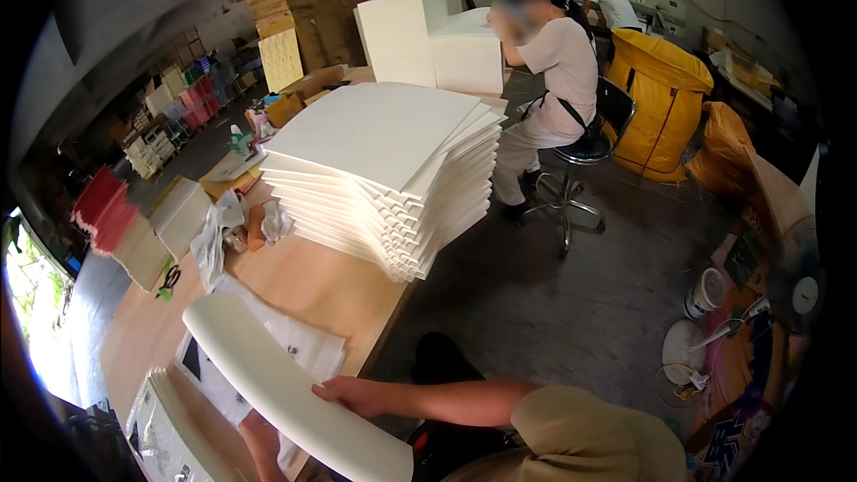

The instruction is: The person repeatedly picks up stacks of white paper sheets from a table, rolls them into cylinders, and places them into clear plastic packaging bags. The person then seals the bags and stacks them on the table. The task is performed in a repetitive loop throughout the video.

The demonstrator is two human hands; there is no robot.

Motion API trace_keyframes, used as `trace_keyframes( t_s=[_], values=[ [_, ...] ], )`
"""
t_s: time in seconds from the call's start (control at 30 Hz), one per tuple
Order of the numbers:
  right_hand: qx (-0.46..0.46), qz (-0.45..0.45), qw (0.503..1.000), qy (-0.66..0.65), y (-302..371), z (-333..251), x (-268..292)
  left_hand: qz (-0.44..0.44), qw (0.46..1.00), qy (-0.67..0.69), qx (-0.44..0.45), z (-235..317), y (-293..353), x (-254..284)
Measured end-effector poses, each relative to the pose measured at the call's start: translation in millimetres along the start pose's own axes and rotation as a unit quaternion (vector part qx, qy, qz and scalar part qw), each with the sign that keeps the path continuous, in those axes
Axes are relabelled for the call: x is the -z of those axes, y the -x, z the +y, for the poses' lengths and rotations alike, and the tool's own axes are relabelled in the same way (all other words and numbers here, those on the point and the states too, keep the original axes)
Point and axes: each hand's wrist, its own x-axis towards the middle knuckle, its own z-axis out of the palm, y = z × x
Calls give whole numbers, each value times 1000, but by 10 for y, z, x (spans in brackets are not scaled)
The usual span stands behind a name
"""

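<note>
A: Nearest thing?
B: White sheet (268,359), bowed, on the near side of the tall stack (379,156). One long edge is gripped by the right hand (353,395).
A: Left hand (259,439)?
B: Partly covered by the sheet's other long edge. Fingers hidden; grip cannot be told.
A: Around the stack?
B: Plastic-wrapped bundle (168,437) noted nearer than it, to the left. Scissors (170,278) also left. Beyond it, to the right, a seated person (564,76) is seen, then a yellow bag (662,107) farther right.
</note>
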Motion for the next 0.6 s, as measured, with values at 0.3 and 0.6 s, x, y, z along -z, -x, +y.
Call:
trace_keyframes(
  t_s=[0.3,0.6],
  values=[
    [15,17,1000,-3,-117,-6,-61,-60,997,18,-33,562,28,-177],
    [98,43,922,371,-121,-18,131,52,991,20,122,51,-34,221]
  ],
)
